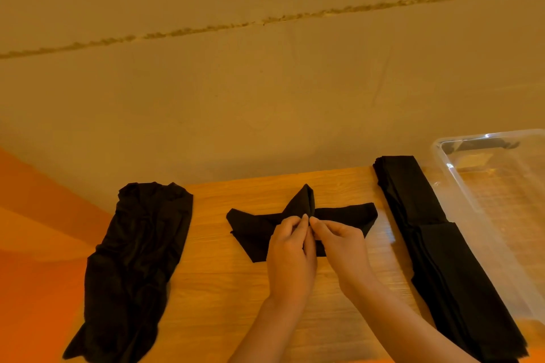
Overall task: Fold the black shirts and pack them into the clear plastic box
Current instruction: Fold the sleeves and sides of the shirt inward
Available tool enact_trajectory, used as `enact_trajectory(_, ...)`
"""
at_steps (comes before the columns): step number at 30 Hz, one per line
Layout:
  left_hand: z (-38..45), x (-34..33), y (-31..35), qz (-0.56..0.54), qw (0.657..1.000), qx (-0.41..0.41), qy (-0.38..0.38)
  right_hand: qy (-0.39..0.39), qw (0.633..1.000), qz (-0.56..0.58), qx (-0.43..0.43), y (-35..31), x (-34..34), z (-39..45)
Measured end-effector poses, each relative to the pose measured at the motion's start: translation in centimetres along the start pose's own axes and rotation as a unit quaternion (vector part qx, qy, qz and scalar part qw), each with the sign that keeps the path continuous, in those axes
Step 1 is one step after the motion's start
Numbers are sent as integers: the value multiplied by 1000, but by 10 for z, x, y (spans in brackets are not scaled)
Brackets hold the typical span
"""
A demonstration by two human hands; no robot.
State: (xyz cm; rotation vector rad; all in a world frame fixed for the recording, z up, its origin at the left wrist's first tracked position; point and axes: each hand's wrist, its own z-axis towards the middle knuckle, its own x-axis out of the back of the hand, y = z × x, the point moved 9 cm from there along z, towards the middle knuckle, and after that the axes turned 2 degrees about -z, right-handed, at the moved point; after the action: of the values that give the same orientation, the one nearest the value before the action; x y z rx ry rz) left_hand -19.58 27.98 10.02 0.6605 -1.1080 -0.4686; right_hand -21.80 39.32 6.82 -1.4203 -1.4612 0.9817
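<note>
A small black shirt (pixel 250 225) lies partly folded in the middle of the wooden table (pixel 212 289). My left hand (pixel 290 256) and my right hand (pixel 342 247) meet at its centre, fingertips pinching the cloth so a peak of fabric stands up behind them. A crumpled heap of black shirts (pixel 135 262) lies at the left. Two stacks of folded black shirts (pixel 436 256) lie in a row at the right, beside the clear plastic box (pixel 483 215). The box looks empty in the part I can see.
A beige wall (pixel 265 82) with a rough crack rises right behind the table's far edge. An orange surface (pixel 38 244) shows beyond the table's left edge. The box runs out of view at the right.
</note>
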Motion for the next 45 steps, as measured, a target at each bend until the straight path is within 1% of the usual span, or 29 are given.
enact_trajectory(2, -6, 0, -2, 1, 1000, 17, 0, -11, 1000, 24, -5, 0, -2, -5)
enact_trajectory(6, -16, -8, -15, -68, 992, 100, -37, -64, 992, 84, -66, 9, -8, -7)
enact_trajectory(9, -23, -16, -28, -166, 961, 201, -89, -56, 991, 78, -94, 19, -4, -4)
enact_trajectory(11, -22, -16, -29, -209, 944, 228, -114, -31, 993, 65, -94, 23, 1, -3)
enact_trajectory(13, -12, -14, -30, -201, 944, 229, -130, -9, 996, 45, -80, 23, 7, -3)
enact_trajectory(15, 5, -15, -38, -141, 948, 244, -151, -1, 999, 2, -51, 21, 10, -2)
enact_trajectory(17, 26, -26, -43, -63, 938, 257, -223, -5, 999, -50, -18, 18, 10, -4)
enact_trajectory(19, 43, -46, -41, -17, 913, 255, -318, -15, 997, -79, 21, 15, 8, -6)
enact_trajectory(21, 54, -67, -42, 69, 882, 239, -400, -21, 993, -99, 58, 15, 5, -10)
enact_trajectory(23, 65, -83, -48, 177, 855, 205, -442, -16, 988, -125, 90, 15, 3, -13)
enact_trajectory(24, 71, -90, -51, 220, 848, 189, -443, -10, 984, -139, 107, 14, 3, -14)
enact_trajectory(26, 86, -98, -55, 279, 846, 162, -425, -3, 977, -165, 135, 14, 2, -16)
enact_trajectory(28, 98, -103, -57, 323, 845, 127, -407, -1, 968, -193, 160, 15, 0, -19)
enact_trajectory(32, 114, -115, -58, 384, 834, 50, -394, 4, 952, -231, 199, 12, -1, -25)
enact_trajectory(37, 133, -125, -43, 364, 849, -50, -380, -13, 934, -267, 238, 10, -1, -35)
enact_trajectory(41, 142, -129, -14, 304, 862, -136, -382, -20, 932, -264, 249, 10, 5, -35)
enact_trajectory(43, 150, -121, 1, 259, 878, -139, -378, -16, 930, -259, 259, 5, 10, -37)
enact_trajectory(45, 163, -105, 10, 208, 903, -103, -362, -1, 933, -248, 262, 1, 17, -37)
